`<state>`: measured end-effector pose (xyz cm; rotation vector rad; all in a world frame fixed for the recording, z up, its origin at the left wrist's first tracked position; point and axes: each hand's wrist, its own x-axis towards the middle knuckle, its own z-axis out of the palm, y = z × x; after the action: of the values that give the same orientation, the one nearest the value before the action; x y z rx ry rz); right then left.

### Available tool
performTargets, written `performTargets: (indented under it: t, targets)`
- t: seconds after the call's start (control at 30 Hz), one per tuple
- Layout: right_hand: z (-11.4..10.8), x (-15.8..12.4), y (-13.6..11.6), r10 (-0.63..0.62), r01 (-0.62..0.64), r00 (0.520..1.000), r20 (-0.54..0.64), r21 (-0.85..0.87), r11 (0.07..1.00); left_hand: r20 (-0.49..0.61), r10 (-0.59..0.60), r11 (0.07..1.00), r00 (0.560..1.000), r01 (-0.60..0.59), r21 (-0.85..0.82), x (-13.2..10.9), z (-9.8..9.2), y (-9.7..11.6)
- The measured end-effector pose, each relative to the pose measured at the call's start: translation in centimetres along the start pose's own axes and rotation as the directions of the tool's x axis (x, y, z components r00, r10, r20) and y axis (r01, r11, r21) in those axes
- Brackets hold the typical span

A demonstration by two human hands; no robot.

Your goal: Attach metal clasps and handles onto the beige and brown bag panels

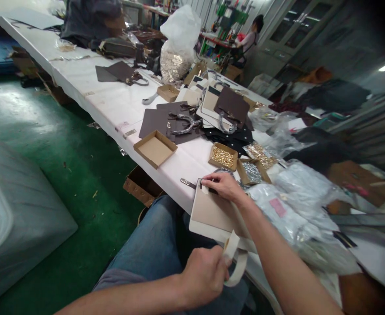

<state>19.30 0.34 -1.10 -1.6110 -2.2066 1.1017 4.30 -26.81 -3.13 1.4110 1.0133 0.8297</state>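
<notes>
A cream and beige bag panel [212,212] lies at the near edge of the long white table [113,103], partly over my lap. My right hand [223,186] rests on its far edge, fingers pinched together on a small dark fitting there. My left hand [204,275] is closed around the panel's cream strap handle [235,262], which loops down off the table edge. A metal tool [187,183] lies just left of my right hand.
An empty cardboard tray [155,148] and trays of gold and silver hardware [223,156] sit beyond. Dark brown bag panels with handles [176,122] lie mid-table, plastic bags [294,205] at right, a big bag of metal parts [176,61] farther back. A person works at a far machine [250,37].
</notes>
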Motion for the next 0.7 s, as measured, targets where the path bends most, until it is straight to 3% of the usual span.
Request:
performTargets:
  t: [0.13,0.27,0.43,0.53,0.6,0.7]
  targets:
    - [-0.3,-0.5,0.2,-0.045,0.045,0.998,-0.042,0.002,0.999,-0.036,-0.022,0.992,0.999,0.018,-0.126,-0.2,0.2,-0.7]
    - [-0.6,-1.5,-0.1,-0.051,0.050,0.998,-0.025,-0.030,0.998,-0.077,-0.127,0.966,0.989,0.105,-0.238,0.2,0.1,-1.8]
    - [1.0,-1.7,-1.7,-0.001,-0.020,0.972,-0.234,-0.091,0.996,-0.099,-0.179,0.939,0.979,0.140,-0.315,0.7,0.2,-1.7]
    - [1.2,-1.8,-1.9,0.001,0.007,0.946,-0.325,0.023,1.000,-0.093,-0.159,0.944,0.983,0.124,-0.306,0.8,0.1,-0.9]
    - [0.4,-2.9,-1.1,0.021,0.043,0.912,-0.411,0.147,0.988,-0.090,-0.153,0.945,0.984,0.119,-0.305,0.8,-0.1,-0.6]
    - [-1.3,-6.7,2.0,0.120,-0.043,0.757,-0.642,0.134,0.990,-0.101,-0.159,0.943,0.982,0.121,-0.311,0.6,-0.2,-0.9]
